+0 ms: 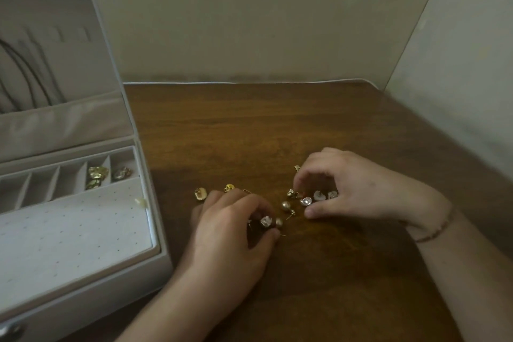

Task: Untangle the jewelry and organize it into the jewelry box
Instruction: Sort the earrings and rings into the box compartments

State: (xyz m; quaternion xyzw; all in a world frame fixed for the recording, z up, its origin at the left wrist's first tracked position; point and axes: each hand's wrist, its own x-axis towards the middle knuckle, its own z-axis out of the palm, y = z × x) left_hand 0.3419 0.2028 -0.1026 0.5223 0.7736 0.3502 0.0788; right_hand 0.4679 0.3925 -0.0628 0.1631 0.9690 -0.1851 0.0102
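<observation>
A white jewelry box [155, 233] stands open at the left, with gold earrings [95, 175] in its small back compartments and dark cords hanging in its lid [55, 69]. Several loose earrings lie on the brown table [249, 133]. My left hand [230, 233] pinches a clear crystal earring [266, 221] with a pearl stud beside it. My right hand [358, 189] arches over three crystal pieces [319, 196], and its fingertips pinch a small gold earring [293, 193]. A pearl stud [286, 206] lies between my hands. Two gold earrings [200, 193] lie beyond my left hand.
Walls close off the table at the back and on the right. One pale earring [141, 202] sits at the edge of the box's perforated pad [69, 230]. A metal clasp [11, 330] shows at the box's front corner. My right wrist wears a thin bracelet.
</observation>
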